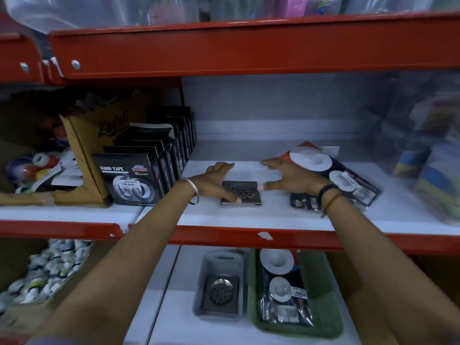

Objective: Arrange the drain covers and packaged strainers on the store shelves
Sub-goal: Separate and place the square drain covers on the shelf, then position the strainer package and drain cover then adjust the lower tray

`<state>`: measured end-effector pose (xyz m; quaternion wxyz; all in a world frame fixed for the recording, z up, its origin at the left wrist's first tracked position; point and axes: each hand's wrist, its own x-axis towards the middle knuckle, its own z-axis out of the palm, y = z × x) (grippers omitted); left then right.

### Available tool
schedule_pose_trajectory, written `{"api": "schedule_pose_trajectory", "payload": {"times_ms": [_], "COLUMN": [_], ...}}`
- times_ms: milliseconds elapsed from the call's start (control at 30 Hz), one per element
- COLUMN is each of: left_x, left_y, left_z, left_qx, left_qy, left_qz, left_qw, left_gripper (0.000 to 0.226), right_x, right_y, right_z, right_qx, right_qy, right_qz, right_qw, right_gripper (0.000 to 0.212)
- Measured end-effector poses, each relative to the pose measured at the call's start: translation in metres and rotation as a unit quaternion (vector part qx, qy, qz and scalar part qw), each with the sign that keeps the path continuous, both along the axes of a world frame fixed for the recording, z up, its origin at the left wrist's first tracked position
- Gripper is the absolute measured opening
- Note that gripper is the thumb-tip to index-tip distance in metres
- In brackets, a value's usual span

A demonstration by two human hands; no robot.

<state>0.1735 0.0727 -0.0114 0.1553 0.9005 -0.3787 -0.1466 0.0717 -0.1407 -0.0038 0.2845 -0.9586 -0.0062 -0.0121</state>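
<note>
A square metal drain cover (242,192) with a round perforated centre lies flat on the white middle shelf (249,217). My left hand (216,181) rests at its left edge, thumb touching the front left corner. My right hand (291,176) hovers with fingers spread just right of the cover, thumb near its top right corner. A packaged strainer set (348,175) lies flat behind and to the right of my right hand. On the lower shelf, a grey tray (204,285) holds another drain cover (221,292), and a green tray (323,319) holds a packaged strainer (283,290).
Black nano tape boxes (139,175) stand in a row left of the cover, beside an open cardboard box (87,150). Blurred packaged goods (423,150) fill the shelf's right end. A red shelf beam (249,43) hangs overhead, and another red edge (249,236) fronts the middle shelf.
</note>
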Motion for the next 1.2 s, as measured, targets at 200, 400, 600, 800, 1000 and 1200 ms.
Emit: {"api": "schedule_pose_trajectory", "payload": {"times_ms": [200, 400, 600, 800, 1000, 1200], "left_x": [-0.058, -0.085, -0.09, -0.091, -0.095, -0.113], "left_y": [-0.086, -0.16, -0.186, -0.178, -0.176, -0.16], "left_z": [-0.005, -0.031, -0.026, -0.021, -0.027, -0.026], "left_qx": [-0.217, -0.214, -0.402, -0.25, -0.206, -0.205], "left_qy": [0.04, 0.061, 0.206, 0.093, 0.086, 0.106], "left_qz": [0.001, 0.113, 0.223, 0.238, 0.192, 0.143], "left_qw": [0.975, 0.968, 0.864, 0.934, 0.956, 0.962], "left_gripper": [0.031, 0.027, 0.082, 0.052, 0.028, 0.013], "right_x": [-0.042, -0.061, -0.062, -0.068, -0.071, -0.097], "right_y": [-0.116, -0.157, -0.134, -0.111, -0.103, -0.103], "right_z": [-0.007, -0.02, -0.011, -0.024, -0.022, -0.021], "right_qx": [0.007, 0.085, 0.261, 0.12, 0.049, 0.044], "right_qy": [-0.083, 0.026, -0.085, 0.015, 0.07, 0.095], "right_qz": [-0.243, -0.295, -0.271, -0.315, -0.303, -0.227], "right_qw": [0.967, 0.952, 0.923, 0.941, 0.949, 0.968], "right_gripper": [0.072, 0.074, 0.039, 0.069, 0.068, 0.069]}}
